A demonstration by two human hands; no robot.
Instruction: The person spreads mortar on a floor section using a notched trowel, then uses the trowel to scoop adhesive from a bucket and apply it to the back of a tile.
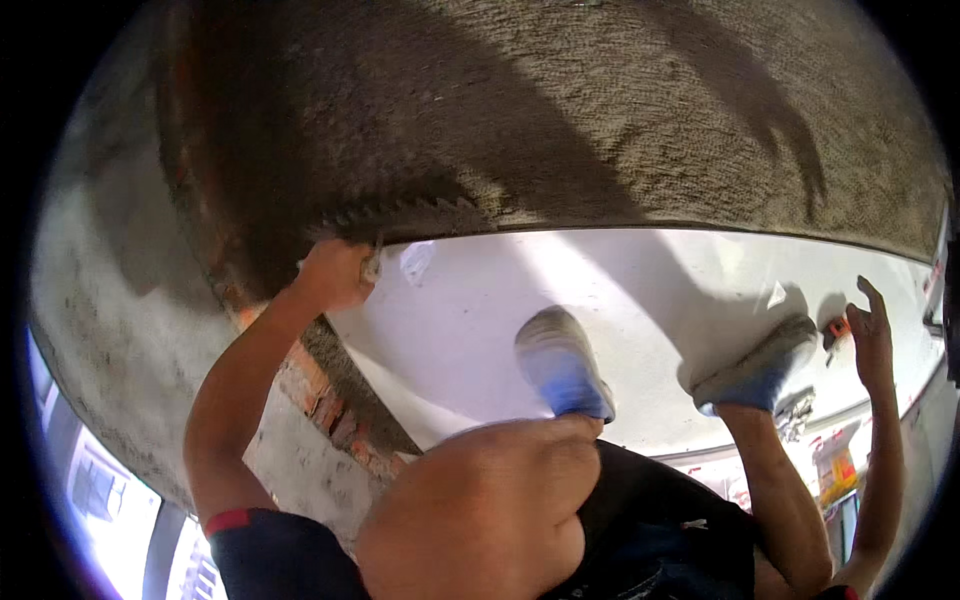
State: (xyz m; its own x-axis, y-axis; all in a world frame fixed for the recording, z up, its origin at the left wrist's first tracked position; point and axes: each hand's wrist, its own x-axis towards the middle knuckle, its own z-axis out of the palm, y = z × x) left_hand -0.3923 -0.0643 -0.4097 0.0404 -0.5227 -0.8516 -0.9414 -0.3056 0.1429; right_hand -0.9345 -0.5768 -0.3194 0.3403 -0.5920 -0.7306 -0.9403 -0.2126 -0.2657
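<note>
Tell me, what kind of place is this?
Probably a building site. The left hand holds a notched trowel against a rough, freshly plastered wall, bare red bricks show at the wall's edge, and the right hand hangs free, open.

The left hand (335, 275) closes around something small and pale, but its fingers cover most of it and what it is cannot be told. A notched trowel (400, 213) above that hand lies in deep shadow, its handle hidden. The nearer shoe (560, 362) is blurred, and the knee (480, 510) in front hides the leg behind it. A small orange thing (838, 328) beside the right hand (870, 345) is too small to identify. The yellow packet (835, 465) low on the right is warped near the rim. Both upper arms run off the lower edge.
</note>
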